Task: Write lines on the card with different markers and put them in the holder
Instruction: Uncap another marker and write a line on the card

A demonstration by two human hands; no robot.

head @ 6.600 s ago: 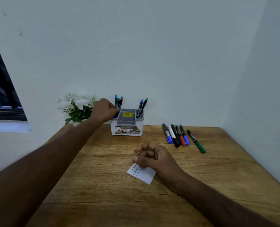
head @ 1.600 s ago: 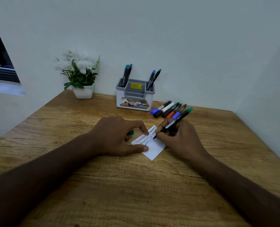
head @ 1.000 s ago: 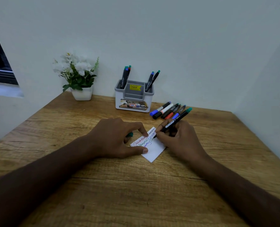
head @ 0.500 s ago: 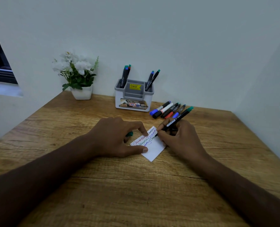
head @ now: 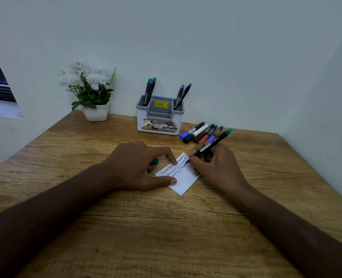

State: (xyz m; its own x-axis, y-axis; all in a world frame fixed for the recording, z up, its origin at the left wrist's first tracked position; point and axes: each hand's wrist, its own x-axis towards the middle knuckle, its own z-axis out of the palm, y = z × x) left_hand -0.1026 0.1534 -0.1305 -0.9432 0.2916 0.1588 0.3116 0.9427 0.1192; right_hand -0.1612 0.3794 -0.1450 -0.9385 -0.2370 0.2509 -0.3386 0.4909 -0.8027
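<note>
Card (head: 183,180) lies flat mid-table, pinned by left hand (head: 138,167), thumb and forefinger pressing it, a green cap tucked underneath. Right hand (head: 216,167) pinches green marker (head: 214,142), tip on card. Card looks light, thin, slide-prone: hold edges. Marker looks rigid, smooth: grip mid-barrel.

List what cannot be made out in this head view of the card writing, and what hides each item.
- Words on the card: too small to read.
- Green cap: mostly hidden under the left hand.
- Tip of the green marker: blocked by the right hand fingers.
- Holder compartments: inside depth hidden by its front wall.
</note>
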